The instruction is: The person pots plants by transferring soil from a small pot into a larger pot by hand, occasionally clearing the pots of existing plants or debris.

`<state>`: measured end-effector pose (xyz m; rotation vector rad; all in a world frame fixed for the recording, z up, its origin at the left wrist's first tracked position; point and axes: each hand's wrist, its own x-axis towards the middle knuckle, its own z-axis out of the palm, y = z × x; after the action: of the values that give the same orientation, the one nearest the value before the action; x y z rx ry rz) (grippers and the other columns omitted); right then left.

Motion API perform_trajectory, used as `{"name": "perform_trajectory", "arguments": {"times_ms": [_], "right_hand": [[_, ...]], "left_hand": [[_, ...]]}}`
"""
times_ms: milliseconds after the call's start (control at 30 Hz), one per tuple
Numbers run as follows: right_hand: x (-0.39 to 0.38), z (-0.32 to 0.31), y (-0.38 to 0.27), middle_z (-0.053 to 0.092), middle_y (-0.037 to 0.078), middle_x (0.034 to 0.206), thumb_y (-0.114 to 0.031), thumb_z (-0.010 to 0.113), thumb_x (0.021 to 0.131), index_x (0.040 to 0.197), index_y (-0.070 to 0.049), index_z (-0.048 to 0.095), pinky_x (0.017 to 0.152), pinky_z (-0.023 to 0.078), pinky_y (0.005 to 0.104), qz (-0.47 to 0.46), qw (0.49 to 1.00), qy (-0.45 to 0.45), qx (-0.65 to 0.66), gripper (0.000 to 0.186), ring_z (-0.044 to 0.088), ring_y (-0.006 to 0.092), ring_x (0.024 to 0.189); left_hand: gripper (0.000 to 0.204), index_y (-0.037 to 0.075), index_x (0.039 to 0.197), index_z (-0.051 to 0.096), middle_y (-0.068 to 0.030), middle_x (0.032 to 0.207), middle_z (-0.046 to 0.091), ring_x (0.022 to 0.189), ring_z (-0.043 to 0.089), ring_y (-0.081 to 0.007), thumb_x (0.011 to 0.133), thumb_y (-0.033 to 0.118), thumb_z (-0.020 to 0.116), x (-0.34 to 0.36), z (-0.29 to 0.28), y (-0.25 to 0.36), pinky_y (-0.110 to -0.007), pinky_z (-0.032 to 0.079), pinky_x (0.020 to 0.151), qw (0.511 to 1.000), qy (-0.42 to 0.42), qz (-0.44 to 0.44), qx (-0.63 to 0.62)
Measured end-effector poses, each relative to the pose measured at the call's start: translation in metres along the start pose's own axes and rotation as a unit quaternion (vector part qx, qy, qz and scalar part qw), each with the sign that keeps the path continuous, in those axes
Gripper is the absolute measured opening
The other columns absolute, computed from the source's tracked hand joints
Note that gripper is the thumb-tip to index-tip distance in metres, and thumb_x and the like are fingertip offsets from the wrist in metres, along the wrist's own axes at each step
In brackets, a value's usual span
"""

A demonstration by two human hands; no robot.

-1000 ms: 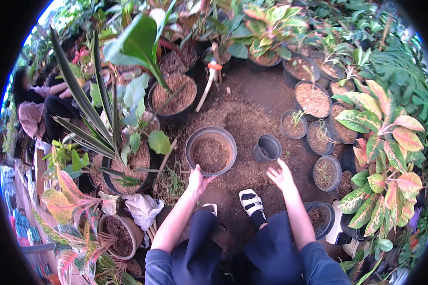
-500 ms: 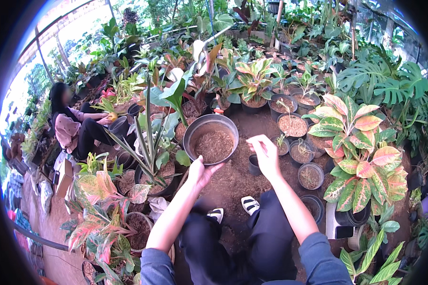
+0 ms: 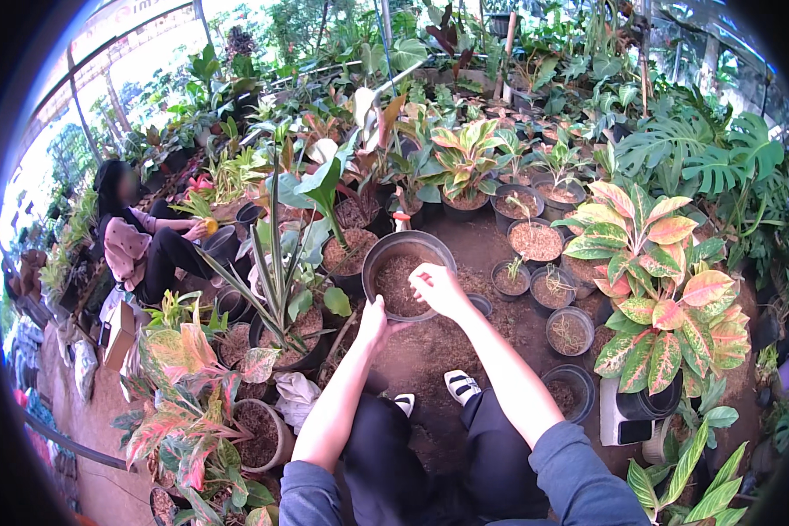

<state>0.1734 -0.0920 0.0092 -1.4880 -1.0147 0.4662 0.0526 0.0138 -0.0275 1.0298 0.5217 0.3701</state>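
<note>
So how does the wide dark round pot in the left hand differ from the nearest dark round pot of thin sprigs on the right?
The wide pot is held by the left hand; the sprig pot stands on the ground. The wide pot looks larger than the sprig pot. The wide pot shows no plant; the sprig pot does. Both are dark and round.

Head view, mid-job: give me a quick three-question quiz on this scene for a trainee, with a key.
1. Which hand grips the round dark pot?
2. True or false: that pot is completely empty.
3. The right hand is nearest to: (a) the pot's opening, (b) a sandal, (c) the split-leaf plant.

Key:
1. The left hand.
2. False: loose brown material lies inside.
3. (a)
</note>
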Motion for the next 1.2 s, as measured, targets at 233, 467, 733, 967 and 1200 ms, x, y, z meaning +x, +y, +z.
{"name": "perform_trajectory", "arguments": {"times_ms": [233, 467, 733, 967, 1200], "right_hand": [[0.013, -0.002, 0.025, 0.063, 0.013, 0.073, -0.019, 0.058, 0.076, 0.078, 0.000, 0.060, 0.064, 0.047, 0.0344, 0.128, 0.966, -0.069, -0.213, 0.018, 0.061, 0.0227, 0.070], [0.021, -0.003, 0.042, 0.061, 0.014, 0.069, -0.017, 0.060, 0.074, 0.076, 0.000, 0.056, 0.061, 0.047, 0.0337, 0.053, 0.975, 0.053, -0.209, 0.018, 0.061, 0.0228, 0.067], [0.027, 0.009, 0.049, 0.062, 0.014, 0.074, -0.016, 0.059, 0.075, 0.084, 0.001, 0.055, 0.066, 0.047, 0.0340, 0.087, 0.993, 0.022, -0.076, 0.020, 0.061, 0.0238, 0.072], [0.015, 0.012, 0.027, 0.056, 0.008, 0.069, -0.013, 0.054, 0.082, 0.088, 0.000, 0.052, 0.053, 0.049, 0.0276, 0.017, 0.993, 0.008, -0.115, 0.014, 0.056, 0.0141, 0.059], [0.010, 0.012, 0.030, 0.056, 0.014, 0.076, -0.013, 0.051, 0.082, 0.086, 0.004, 0.050, 0.057, 0.054, 0.0354, 0.213, 0.965, -0.103, 0.111, 0.017, 0.061, 0.0233, 0.066]], "left_hand": [[0.037, 0.010, 0.128, 0.023, -0.0143, 0.125, 0.037, 0.105, 0.049, -0.0295, 0.094, 0.025, 0.025, -0.008, 0.026, -0.001, -0.048, 0.050, 0.076, 0.999, 0.015, 0.019, 0.040], [0.038, 0.008, 0.128, 0.022, -0.0145, 0.127, 0.036, 0.107, 0.048, -0.0306, 0.094, 0.026, 0.025, -0.014, 0.015, -0.003, -0.050, 0.049, 0.078, 0.999, -0.006, -0.001, 0.034], [0.039, 0.008, 0.128, 0.025, -0.0139, 0.125, 0.038, 0.108, 0.046, -0.0292, 0.094, 0.026, 0.028, -0.029, 0.009, 0.002, -0.050, 0.048, 0.080, 0.995, -0.011, -0.039, 0.096], [0.038, 0.008, 0.126, 0.027, -0.0137, 0.121, 0.042, 0.098, 0.054, -0.0272, 0.094, 0.028, 0.027, -0.034, 0.003, 0.003, -0.046, 0.051, 0.076, 0.997, -0.010, -0.047, 0.067], [0.039, 0.010, 0.129, 0.025, -0.0138, 0.122, 0.042, 0.099, 0.054, -0.0271, 0.094, 0.028, 0.027, -0.034, 0.005, 0.000, -0.044, 0.051, 0.074, 0.994, -0.007, -0.040, 0.100]]}}
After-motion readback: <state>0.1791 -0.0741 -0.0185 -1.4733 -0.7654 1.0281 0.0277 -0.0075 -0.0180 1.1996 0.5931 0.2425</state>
